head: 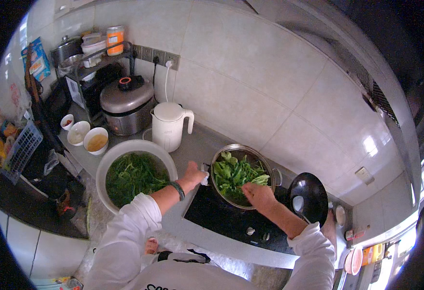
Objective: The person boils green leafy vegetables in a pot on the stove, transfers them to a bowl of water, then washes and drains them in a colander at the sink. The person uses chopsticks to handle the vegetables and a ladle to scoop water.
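Note:
A metal pot (238,147) with two side handles stands on the black cooktop, holding leafy greens (233,172). At the pot's left handle, my left hand (194,174) grips a white cloth (205,178). My right hand (258,195) is over the front right edge of the pot with its fingers curled down at the greens; whether it pinches any of them I cannot tell. Left of the pot, on the counter, a large white basin (101,177) contains more dark green leaves (134,177). My left forearm passes over the basin's right side.
Behind the basin stand a white electric kettle (168,127) and a rice cooker (126,105). Three small bowls, one with yellowish contents (96,140), sit at the left. A black wok (308,197) is right of the pot. Control knobs (250,231) line the cooktop's (226,224) front.

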A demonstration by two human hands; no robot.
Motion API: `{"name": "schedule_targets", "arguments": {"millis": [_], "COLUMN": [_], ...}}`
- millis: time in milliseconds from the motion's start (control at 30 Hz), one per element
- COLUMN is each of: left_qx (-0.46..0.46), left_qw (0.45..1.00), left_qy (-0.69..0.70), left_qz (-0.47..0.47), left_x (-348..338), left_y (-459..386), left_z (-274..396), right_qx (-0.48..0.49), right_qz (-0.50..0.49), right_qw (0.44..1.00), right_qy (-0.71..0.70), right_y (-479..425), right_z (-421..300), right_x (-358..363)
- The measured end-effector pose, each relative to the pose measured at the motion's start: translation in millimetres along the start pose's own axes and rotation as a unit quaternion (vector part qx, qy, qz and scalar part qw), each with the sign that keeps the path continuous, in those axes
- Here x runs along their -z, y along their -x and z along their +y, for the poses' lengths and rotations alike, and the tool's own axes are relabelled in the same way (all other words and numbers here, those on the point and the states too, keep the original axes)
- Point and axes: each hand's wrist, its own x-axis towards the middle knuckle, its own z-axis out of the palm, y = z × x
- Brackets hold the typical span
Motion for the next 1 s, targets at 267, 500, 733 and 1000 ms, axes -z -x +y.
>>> {"name": "schedule_targets", "arguments": {"millis": [267,500,733,1000], "left_qx": [0.026,0.004,0.006,0.031], "left_qw": [0.999,0.999,0.998,0.994], "left_qy": [-0.005,-0.009,-0.02,0.087], "left_qz": [-0.034,-0.036,-0.053,-0.053], "left_x": [0.6,9.0,-3.4,-2.7], "left_y": [3.4,2.7,4.9,-3.9], "left_z": [7.3,0.6,11.7,-11.2], "right_qx": [-0.074,-0.088,-0.107,-0.094], "right_qz": [-0.06,0.039,0.123,-0.053], "right_qw": [0.977,0.939,0.909,0.9], "right_qy": [-0.19,-0.329,-0.384,-0.422], "right_y": [-5.9,-40.6,-115.8,-99.1], "right_z": [15.2,34.9,130.4,47.4], "right_x": [38.1,94.1,-8.4,18.5]}}
